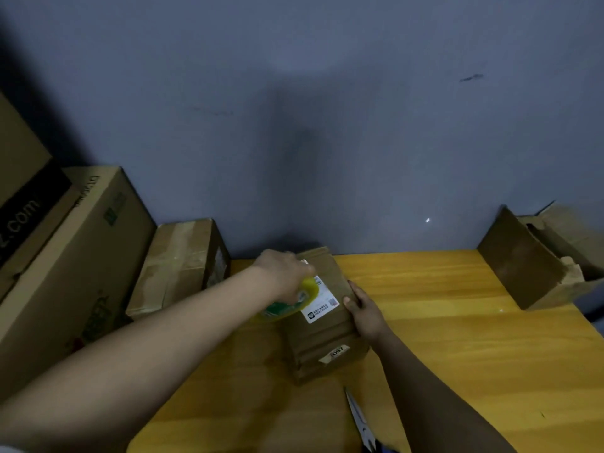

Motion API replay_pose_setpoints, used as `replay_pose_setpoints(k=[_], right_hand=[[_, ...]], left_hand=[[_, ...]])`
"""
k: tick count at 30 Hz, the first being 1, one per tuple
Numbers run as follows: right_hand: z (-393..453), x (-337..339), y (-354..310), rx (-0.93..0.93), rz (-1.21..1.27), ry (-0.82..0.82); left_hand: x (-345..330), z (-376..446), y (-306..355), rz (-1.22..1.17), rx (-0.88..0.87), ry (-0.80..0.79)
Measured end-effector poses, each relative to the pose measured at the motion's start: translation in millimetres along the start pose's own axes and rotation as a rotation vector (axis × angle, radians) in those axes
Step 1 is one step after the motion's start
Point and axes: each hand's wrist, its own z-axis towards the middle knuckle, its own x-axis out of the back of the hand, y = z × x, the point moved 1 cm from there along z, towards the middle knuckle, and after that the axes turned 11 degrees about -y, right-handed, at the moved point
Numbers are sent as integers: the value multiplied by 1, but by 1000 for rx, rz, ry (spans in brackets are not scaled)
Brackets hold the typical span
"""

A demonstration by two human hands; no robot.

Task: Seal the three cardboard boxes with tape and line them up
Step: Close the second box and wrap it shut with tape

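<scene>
Cardboard box near desk back edge, long axis front-to-back. Left hand grips yellow tape roll over box's left side (nearer far end); right hand clasps right edge.

a small cardboard box lies on the desk near the wall, with the tape roll on its left edge under the left hand and the right hand on its right side. scissors lie on the desk in front of it. left of it sits a taped box, then larger cartons; an open box sits at the far right.
</scene>
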Motion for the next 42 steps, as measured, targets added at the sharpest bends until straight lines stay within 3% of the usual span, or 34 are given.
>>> replay_pose_setpoints(k=[6, 8, 11, 17, 23, 27, 33, 38, 42], right_hand=[[-4, -3, -6, -11, -80, 21], [-7, -7, -10, 35, -263, 102], [-5, -19, -15, 150, -809, 201], [-5, -33, -4, 235, -1090, 29], [-7, -32, -7, 173, -1141, -8], [-10, -48, -17, 219, -1187, 96], [-13, -53, -13, 245, -1085, -15], [-14, -53, -14, 215, -1085, -61], [-17, -54, -17, 196, -1116, -53]], left_hand=[[4, 13, 10, 72, 49, -43], [5, 16, 9, 67, 52, -37], [5, 17, 8, 52, 59, -19], [-1, 13, 0, -108, 43, 71], [-37, -5, -23, -490, 13, 249], [-59, -7, -23, -774, -38, 370], [-78, -6, -25, -1046, -33, 500], [-86, -7, -21, -995, 35, 469], [-69, -10, -16, -623, 65, 457]])
